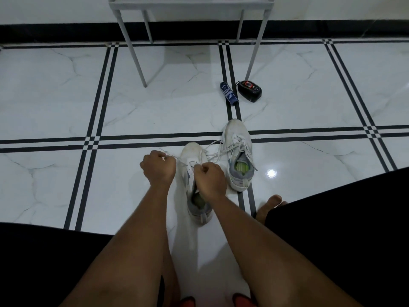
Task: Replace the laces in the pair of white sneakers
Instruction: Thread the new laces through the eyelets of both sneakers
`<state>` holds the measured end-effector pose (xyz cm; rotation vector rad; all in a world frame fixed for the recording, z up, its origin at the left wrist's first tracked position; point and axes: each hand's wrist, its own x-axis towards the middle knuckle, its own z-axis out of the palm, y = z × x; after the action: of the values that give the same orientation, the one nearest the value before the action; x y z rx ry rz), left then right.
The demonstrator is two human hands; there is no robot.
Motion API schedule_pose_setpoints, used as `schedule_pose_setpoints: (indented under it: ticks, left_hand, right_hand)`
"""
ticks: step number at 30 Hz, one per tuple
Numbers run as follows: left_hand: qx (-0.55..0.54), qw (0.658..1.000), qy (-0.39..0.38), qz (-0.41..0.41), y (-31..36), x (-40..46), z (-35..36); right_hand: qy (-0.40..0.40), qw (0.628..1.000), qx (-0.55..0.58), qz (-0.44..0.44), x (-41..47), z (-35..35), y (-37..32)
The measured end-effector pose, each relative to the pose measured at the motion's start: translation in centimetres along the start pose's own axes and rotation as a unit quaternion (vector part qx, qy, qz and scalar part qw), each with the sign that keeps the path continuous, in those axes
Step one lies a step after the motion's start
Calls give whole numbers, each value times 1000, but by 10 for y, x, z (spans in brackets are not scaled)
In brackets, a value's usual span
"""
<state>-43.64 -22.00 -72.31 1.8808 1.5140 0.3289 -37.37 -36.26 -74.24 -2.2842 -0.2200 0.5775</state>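
1. Our left hand (158, 168) pinches a white lace (177, 157) off the near sneaker (192, 158) on the floor (55, 103).
2. Our right hand (210, 180) curls over that shoe's laces, hiding its middle.
3. The other sneaker (238, 156) sits just beside, laces loose.

Bottle (229, 93) label unreadable; rack (190, 5) top cropped.

Both hands, left (158, 167) and right (209, 179), pinch white lace (212, 151) over near white mesh sneaker (192, 171); second sneaker (239, 156) just beside it.
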Motion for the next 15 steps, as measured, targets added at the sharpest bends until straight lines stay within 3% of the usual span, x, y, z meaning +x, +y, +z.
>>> schedule_pose_setpoints:
  ticks: [5,11,13,15]
  left_hand:
    - [-10,992,-113,-48,-1,-14,17]
    - [-88,989,-90,-83,-4,-12,25]
    - [-158,973,-98,-134,-21,1,33]
    - [-184,970,-89,-129,-46,17,49]
  right_hand:
    - [-68,997,23,23,17,-10,-2]
    - [-24,998,-44,-49,1,13,14]
    - [-13,997,-50,-57,0,12,14]
    - [-13,997,-46,-53,-1,12,16]
